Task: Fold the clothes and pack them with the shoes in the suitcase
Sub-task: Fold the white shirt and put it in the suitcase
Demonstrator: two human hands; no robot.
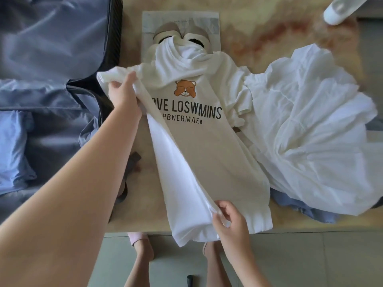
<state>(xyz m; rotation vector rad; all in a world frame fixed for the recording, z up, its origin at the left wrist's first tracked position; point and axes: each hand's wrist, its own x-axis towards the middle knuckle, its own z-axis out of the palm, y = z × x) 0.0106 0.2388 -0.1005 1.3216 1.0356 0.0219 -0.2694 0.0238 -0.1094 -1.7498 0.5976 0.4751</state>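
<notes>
A cream hooded sweatshirt (209, 154) with a bear print and black lettering lies lengthwise on the table, its left side folded over toward the middle. My left hand (122, 91) grips the folded edge near the shoulder. My right hand (227, 217) pinches the same edge at the hem, by the table's front edge. The hood drapes over a pair of beige shoes (180, 34) standing on a paper bag at the back. The open suitcase (51, 59) with grey-blue lining lies at the left, and a folded blue garment (14, 150) rests inside it.
A crumpled white garment (310, 129) is heaped at the right, over a blue cloth (306, 210). A dark strap (132, 162) lies between suitcase and sweatshirt. A white object (339, 9) sits at the far right corner. My feet (143, 243) stand below the table edge.
</notes>
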